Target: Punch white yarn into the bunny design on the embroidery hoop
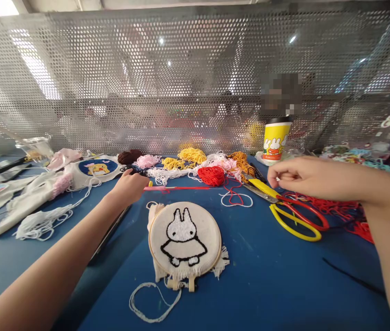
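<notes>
A round embroidery hoop (185,239) lies mid-table, its cream cloth bearing a black-outlined rabbit with a white tufted head. Beyond it, my left hand (131,186) is closed at a small bundle of black yarn (140,171); the fingertips are partly hidden. Beside that hand lies a pink punch needle (158,188) with red yarn running to the right. My right hand (293,174) hovers over a yellow cutter (262,187), fingers curled inward; whatever they pinch, if anything, is hidden. Just below it rest scissors (296,225) with red and yellow handles.
Yarn heaps line the back: yellow (191,156), a red ball (210,175), brown (129,156). A yellow rabbit cup (277,140) stands by the perforated screen (167,78). Worked cloths (94,170) and white yarn (39,223) lie left; red yarn (333,209) lies under my right forearm.
</notes>
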`<action>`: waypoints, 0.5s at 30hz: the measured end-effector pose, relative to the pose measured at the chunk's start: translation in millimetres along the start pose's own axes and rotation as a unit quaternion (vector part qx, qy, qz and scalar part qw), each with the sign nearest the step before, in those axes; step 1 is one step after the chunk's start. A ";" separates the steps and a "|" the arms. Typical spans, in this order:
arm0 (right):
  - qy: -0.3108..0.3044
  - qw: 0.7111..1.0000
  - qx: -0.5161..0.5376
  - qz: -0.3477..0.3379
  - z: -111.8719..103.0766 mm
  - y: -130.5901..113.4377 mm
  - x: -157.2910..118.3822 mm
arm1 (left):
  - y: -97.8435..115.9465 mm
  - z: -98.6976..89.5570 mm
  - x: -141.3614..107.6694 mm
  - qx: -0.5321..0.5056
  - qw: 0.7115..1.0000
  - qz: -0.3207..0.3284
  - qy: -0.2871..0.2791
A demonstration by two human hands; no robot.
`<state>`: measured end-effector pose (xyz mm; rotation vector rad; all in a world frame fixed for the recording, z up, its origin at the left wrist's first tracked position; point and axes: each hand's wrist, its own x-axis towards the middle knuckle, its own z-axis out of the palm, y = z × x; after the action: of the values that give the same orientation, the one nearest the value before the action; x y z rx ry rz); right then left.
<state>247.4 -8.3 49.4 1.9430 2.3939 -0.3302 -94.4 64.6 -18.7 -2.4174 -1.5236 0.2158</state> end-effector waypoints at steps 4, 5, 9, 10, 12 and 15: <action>-0.018 1.000 -0.012 0.007 1.1 1.8 1.4 | 3.4 -2.3 -9.3 0.006 0.997 -0.045 -0.062; -0.016 1.000 -0.018 0.008 1.7 3.1 2.2 | 4.4 -3.2 -12.0 0.005 0.995 -0.060 -0.074; 0.008 0.999 -0.042 0.006 5.9 8.6 7.1 | 6.9 -6.3 -18.2 -0.015 0.988 -0.103 -0.110; 0.009 0.999 -0.042 0.000 7.4 9.1 9.0 | 7.5 -7.0 -18.2 -0.022 0.988 -0.105 -0.115; 0.001 0.999 -0.036 -0.016 11.6 8.4 13.8 | 9.0 -8.2 -17.0 -0.038 0.987 -0.102 -0.118; -0.006 0.999 -0.028 -0.036 20.2 5.9 23.6 | 11.9 -10.4 -15.4 -0.061 0.988 -0.087 -0.109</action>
<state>246.0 11.7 25.0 1.8306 2.4411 -0.2744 -88.1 44.4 -12.8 -2.3990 -1.8846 0.3697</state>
